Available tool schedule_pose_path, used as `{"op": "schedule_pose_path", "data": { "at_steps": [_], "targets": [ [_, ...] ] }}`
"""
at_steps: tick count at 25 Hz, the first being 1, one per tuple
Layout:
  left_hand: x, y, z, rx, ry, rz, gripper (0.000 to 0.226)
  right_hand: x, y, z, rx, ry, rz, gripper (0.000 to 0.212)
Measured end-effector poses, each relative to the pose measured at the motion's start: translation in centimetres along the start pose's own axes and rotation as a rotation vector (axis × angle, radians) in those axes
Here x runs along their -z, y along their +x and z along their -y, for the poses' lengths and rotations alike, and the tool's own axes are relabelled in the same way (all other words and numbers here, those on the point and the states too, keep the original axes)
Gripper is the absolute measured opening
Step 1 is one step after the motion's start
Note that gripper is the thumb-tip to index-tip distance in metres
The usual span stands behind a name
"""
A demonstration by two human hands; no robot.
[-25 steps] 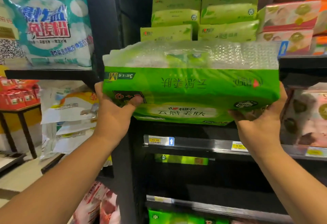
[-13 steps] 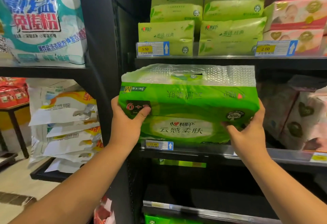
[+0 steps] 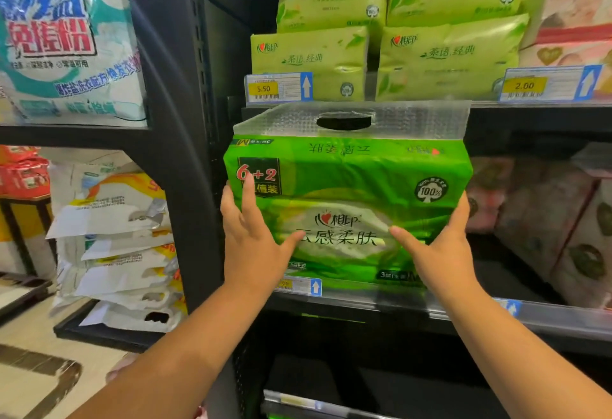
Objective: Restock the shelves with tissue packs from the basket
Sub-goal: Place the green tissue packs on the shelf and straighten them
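**A:** Where is the green tissue pack?

**B:** At the front edge of the middle shelf, near its left end and just beside the dark upright. It stands upright with its printed face outward. Its clear handle flap reaches up to the front edge of the upper shelf. Its bottom edge meets the front rail, and I cannot tell whether its full weight is on the shelf.

**A:** And the hands?

**B:** The two are apart, one at each end of the pack. The left hand lies flat on the pack's left front, with its fingers straight over the "6+2" mark and its thumb stretched toward the middle. The right hand presses the lower right front. Its thumb points inward and its fingers run straight up the right end, partly hidden behind it. Neither hand curls round the pack.

**A:** What else is on these shelves?

**B:** Pale green packs are stacked on the upper shelf, with a 5.50 price tag at the front edge below them. Pink packs stand to their right above a 2.00 price tag. More pink packs sit toward the right end of the middle shelf, apart from the green one.

**A:** And to the left?

**B:** A teal detergent bag sits on the neighbouring shelf, with a pile of white and yellow bags below it.
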State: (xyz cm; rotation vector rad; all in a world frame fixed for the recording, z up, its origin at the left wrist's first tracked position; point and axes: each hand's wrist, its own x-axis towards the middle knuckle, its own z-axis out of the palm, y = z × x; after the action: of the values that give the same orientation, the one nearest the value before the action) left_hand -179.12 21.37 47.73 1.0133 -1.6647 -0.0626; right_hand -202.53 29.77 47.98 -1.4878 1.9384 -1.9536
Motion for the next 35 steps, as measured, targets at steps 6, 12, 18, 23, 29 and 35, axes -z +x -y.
{"op": "schedule_pose_path", "data": {
  "at_steps": [6, 12, 18, 23, 29, 35],
  "targets": [
    [-2.3, 0.2, 1.4, -0.065, 0.204, 0.036, 0.119, -1.6, 1.1, -1.2, -0.042, -0.04, -0.022, 0.112],
    [-3.5, 0.2, 3.0, -0.262, 0.546, 0.095, 0.128, -3.3, 2.3, -1.4, -0.086, -0.068, -0.021, 0.111],
    [-5.2, 1.6, 3.3, -0.324, 0.646, 0.234, 0.136, -4.5, 4.1, -1.7, -0.149, -0.123, -0.006, 0.09],
    [-6.7, 2.0, 2.6, -0.307, 0.781, 0.453, 0.13, -4.9, 5.8, -2.4, -0.201, -0.142, 0.02, 0.059],
    [-8.7, 3.2, 3.1, -0.29, 0.81, 0.419, 0.129, -5.4, 7.9, -3.2, -0.23, -0.192, 0.047, 0.082],
    [-10.6, 3.8, 3.6, -0.363, 0.878, 0.326, 0.129, -6.2, 9.7, -4.6, -0.202, -0.067, 0.078, 0.106]
  ]
}}
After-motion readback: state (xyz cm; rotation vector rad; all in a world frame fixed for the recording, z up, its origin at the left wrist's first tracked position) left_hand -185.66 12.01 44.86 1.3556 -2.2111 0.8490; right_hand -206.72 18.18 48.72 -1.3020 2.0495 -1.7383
